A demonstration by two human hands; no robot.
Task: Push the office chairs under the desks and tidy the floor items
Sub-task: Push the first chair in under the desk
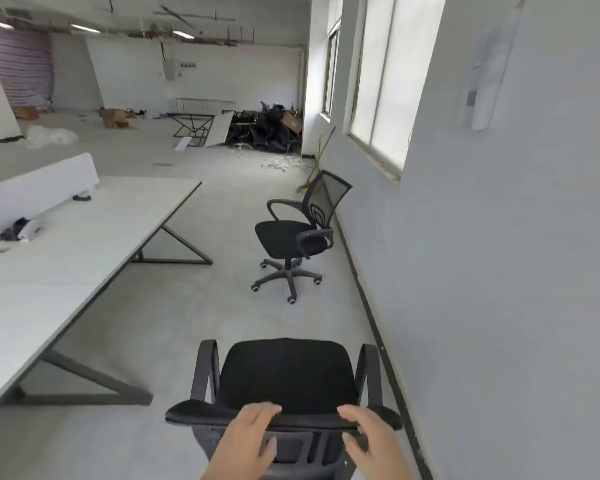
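Below, both hands [312,441] hide the chair's [286,375] backrest rim.

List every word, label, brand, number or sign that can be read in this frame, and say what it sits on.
No text can be read in this frame.
Pale paper sheet on the right wall: any marks are too blurred to read.
Small blue-and-white panel on the far white wall: too small to read.
Brown cardboard boxes on the far floor: no legible print.
Black mesh office chair held by both hands: no visible brand.

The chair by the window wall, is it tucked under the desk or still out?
Out. The far chair stands upright on open floor near the wall, clear of the desk.
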